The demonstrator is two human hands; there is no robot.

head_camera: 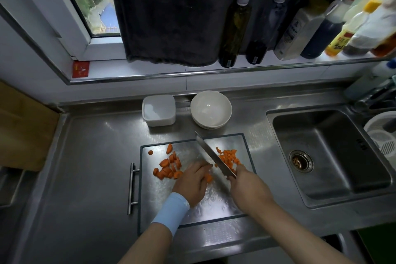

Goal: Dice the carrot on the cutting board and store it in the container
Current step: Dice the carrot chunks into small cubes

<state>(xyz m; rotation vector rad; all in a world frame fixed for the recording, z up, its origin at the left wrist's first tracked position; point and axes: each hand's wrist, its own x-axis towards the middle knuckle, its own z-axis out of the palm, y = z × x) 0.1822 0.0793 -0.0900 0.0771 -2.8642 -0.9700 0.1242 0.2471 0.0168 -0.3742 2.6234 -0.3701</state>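
Two piles: diced carrot (pixel 228 157) on the cutting board's (pixel 214 201) far right, bigger chunks (pixel 169 167) on its left.
Left hand (pixel 194 182): fingers curled over a carrot piece (pixel 209 178) mid-board.
Right hand (pixel 246 186): wrapped round the knife (pixel 214 156) handle, blade just beside the left hand.
Container (pixel 159 110): just behind the board, looks empty.
Risk: guessing a nicked finger if that piece rolls.

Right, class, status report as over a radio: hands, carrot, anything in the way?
Left hand holds carrot piece on board; right hand grips knife. Dice right of knife, chunks left. Container behind board, nothing blocking.
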